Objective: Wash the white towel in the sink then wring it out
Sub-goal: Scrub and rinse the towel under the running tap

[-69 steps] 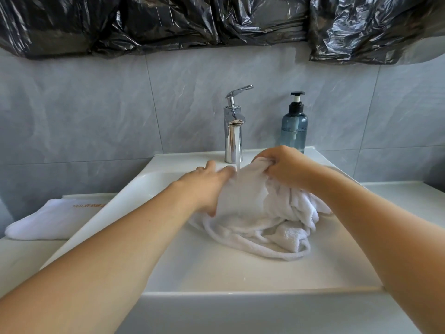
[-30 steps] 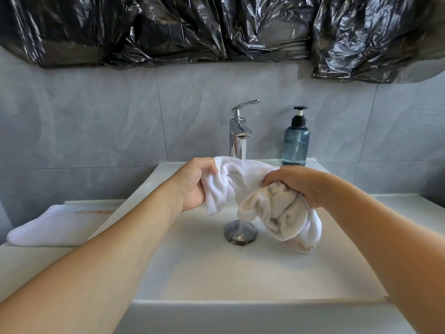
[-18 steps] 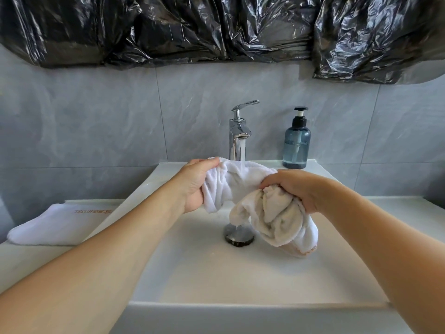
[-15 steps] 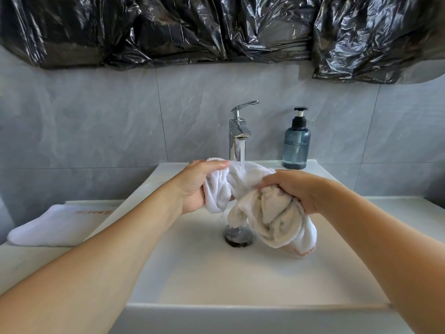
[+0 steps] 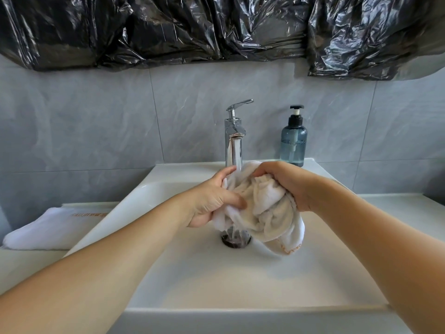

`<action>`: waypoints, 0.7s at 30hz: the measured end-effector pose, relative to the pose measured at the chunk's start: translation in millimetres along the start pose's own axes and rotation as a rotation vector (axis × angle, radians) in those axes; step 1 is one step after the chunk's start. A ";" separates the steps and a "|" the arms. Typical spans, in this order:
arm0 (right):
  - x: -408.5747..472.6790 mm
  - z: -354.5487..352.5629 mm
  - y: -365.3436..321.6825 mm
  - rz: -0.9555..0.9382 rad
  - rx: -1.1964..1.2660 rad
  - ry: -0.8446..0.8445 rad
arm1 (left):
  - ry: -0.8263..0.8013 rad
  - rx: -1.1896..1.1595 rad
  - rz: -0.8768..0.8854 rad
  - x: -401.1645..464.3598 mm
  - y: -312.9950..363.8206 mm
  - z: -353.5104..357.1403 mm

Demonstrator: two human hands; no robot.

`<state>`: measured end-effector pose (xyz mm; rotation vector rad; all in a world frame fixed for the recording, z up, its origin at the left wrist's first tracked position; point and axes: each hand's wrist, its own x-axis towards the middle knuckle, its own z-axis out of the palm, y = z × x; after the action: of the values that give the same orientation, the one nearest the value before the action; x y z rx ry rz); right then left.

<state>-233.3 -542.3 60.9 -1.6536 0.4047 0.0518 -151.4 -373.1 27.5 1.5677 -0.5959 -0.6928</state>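
White sink [image 5: 216,285]: near rim and basin floor bare, drain [image 5: 236,239] at centre. White towel [image 5: 262,210]: bunched above drain under the running faucet [image 5: 233,133]; left hand [image 5: 212,201] and right hand [image 5: 286,184] each clenched around it, close together. Folded towel [image 5: 48,230]: left counter. Soap bottle [image 5: 293,141]: far right rim. Grey tiled wall [image 5: 96,121], black plastic sheeting [image 5: 192,27] above.

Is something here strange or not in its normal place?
Yes: black plastic sheeting is hung across the tiled wall above the tap, crumpled and sagging, an unusual thing over a sink. Nothing is spilled or broken.
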 end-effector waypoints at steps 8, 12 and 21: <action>13.9 1.5 1.3 0.001 -0.035 0.118 | 0.321 -0.005 -0.052 -12.1 25.3 -19.5; 19.6 4.2 5.4 0.031 -0.078 0.165 | 0.362 -0.109 -0.008 -14.0 25.3 -28.7; 8.3 5.5 3.7 0.005 0.036 0.088 | 0.446 -0.167 0.064 -7.2 22.2 -29.3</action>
<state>-225.6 -539.2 54.3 -1.6237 0.4745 -0.0242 -134.5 -350.2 51.9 1.4768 -0.2471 -0.3174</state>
